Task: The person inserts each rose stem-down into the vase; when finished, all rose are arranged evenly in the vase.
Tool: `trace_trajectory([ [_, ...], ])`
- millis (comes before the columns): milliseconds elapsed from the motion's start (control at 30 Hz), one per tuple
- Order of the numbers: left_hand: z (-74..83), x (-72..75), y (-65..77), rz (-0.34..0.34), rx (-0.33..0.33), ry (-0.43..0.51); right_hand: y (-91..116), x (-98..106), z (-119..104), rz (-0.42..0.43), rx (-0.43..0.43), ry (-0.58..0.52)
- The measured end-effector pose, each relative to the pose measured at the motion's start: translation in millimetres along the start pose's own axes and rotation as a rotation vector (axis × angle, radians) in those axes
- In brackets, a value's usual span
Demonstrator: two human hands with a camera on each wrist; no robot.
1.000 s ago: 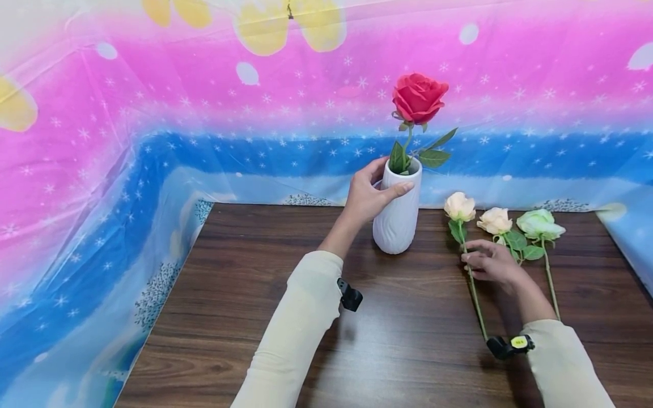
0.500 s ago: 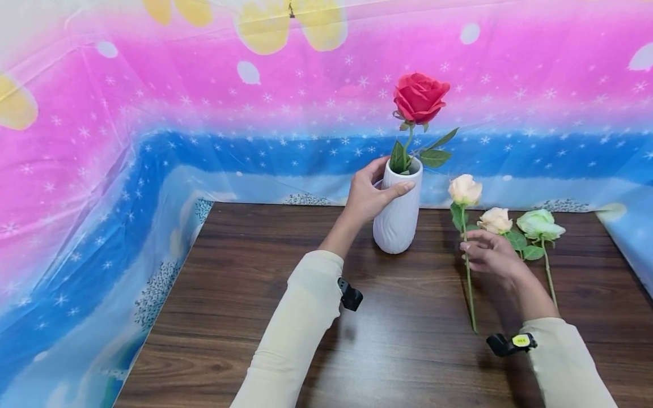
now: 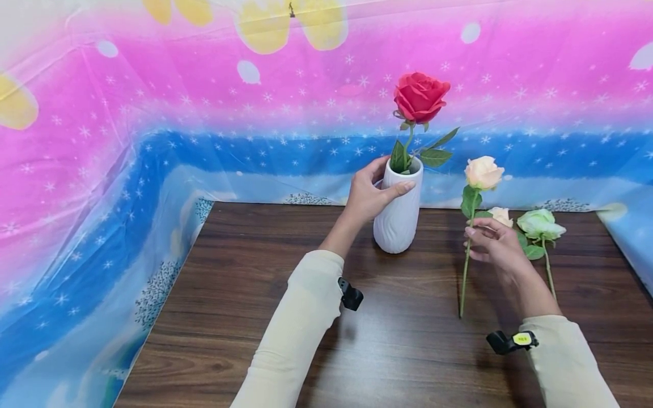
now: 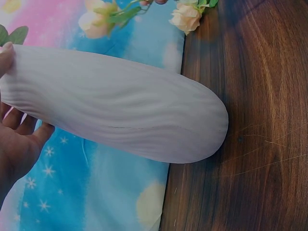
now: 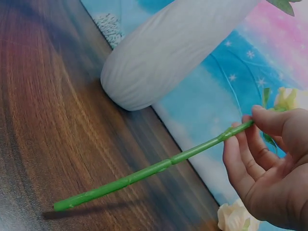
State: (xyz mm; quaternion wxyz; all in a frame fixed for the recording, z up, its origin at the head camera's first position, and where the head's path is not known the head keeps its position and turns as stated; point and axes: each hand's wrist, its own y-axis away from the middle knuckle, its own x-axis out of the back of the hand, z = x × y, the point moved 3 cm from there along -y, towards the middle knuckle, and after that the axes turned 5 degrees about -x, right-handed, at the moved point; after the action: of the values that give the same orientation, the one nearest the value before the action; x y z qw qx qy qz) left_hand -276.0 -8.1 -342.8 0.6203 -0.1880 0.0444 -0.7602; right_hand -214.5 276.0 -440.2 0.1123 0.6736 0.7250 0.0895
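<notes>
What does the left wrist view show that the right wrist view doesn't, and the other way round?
Only the left wrist view shows the left hand, gripping the vase. Only the right wrist view shows the lower stem of the rose that the right hand pinches. Both share the vase, the held peach rose, another peach rose, the table and the patterned cloth.
</notes>
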Motion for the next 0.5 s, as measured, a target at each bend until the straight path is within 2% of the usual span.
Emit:
trace_trajectory([
  [233,-0.7,0.2,-0.6,-0.001,-0.002,-0.003,0.5,-2.5,-8.4,0.003,0.1,-0.146],
  [500,-1.0,-0.4,-0.9,-0.006,-0.007,0.0,3.2,-7.8,-19.2,-0.02,0.227,-0.22],
])
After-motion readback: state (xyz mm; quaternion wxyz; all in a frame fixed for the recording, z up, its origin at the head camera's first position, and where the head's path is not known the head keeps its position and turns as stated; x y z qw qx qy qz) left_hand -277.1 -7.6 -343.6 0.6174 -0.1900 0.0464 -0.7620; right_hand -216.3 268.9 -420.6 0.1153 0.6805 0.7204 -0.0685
